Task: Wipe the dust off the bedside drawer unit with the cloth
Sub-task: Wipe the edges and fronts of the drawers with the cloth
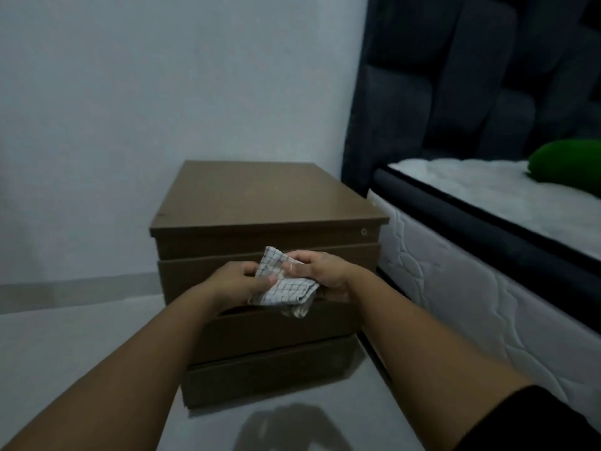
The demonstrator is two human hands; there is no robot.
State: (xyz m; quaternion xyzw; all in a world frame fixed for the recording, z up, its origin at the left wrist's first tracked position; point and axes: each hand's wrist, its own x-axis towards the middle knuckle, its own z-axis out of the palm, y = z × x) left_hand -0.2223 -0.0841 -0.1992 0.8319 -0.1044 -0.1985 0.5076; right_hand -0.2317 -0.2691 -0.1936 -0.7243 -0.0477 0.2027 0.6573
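A brown wooden bedside drawer unit (260, 196) stands against the wall, with several drawer fronts below its flat top. In front of the drawers I hold a folded white cloth with a dark check pattern (283, 289) in both hands. My left hand (239, 281) pinches its left edge, thumb on top. Gripping its right side, my right hand (323, 273) has its fingers curled over the cloth. Both hands hover level with the second drawer, apart from the unit's top.
A bed with a white quilted mattress (471, 288) and dark padded headboard (455, 76) stands close on the right of the unit. A green pillow (566, 164) lies on the bed. Pale wall behind, light tiled floor (81, 336) left and in front.
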